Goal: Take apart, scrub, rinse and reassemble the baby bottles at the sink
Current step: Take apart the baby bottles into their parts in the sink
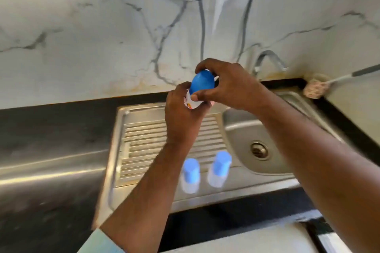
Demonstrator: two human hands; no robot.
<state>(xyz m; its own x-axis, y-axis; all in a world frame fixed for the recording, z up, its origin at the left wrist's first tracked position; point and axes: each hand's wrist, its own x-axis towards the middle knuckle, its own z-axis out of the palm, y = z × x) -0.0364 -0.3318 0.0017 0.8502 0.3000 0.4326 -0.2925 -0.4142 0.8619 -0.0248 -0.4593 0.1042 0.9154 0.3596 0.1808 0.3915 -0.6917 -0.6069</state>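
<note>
— Baby bottle (pixel 192 103) held up above the steel drainboard (pixel 144 135), in front of the marble wall (pixel 82 47). Gripped round its white printed body by the left hand (pixel 183 117), fingers curled about it from below.

— And the top of it?

— Capped in blue. Blue cap (pixel 202 84) clasped by the right hand (pixel 226 86), thumb against the lower edge, fingers arched over the far side. Still seated on the bottle, as far as visible; seam mostly hidden by the thumb.

— Anything else on the drainboard?

— 2 more bottles standing upright near its front edge, both blurred. Left standing bottle (pixel 190 175) just right of the left forearm, right standing bottle (pixel 219 168) beside it, nearer the basin. Pale bodies, light blue caps on both. Apart from each other, not touching.

— And the sink itself?

— Basin (pixel 242 129) to the right of the drainboard, with a round drain (pixel 259 150) at the bottom. Partly crossed by the right forearm. Tap (pixel 267 60) rising behind it against the wall, spout turned rightward.

— Tools for scrubbing?

— Brush (pixel 314 88) lying at the far right corner of the dark worktop (pixel 51 125), bristled head near the sink rim, handle running off to the right. Too blurred for detail.

— Clothing?

— Pale blue sleeve (pixel 98 242) at the lower edge, on the left arm only.
</note>
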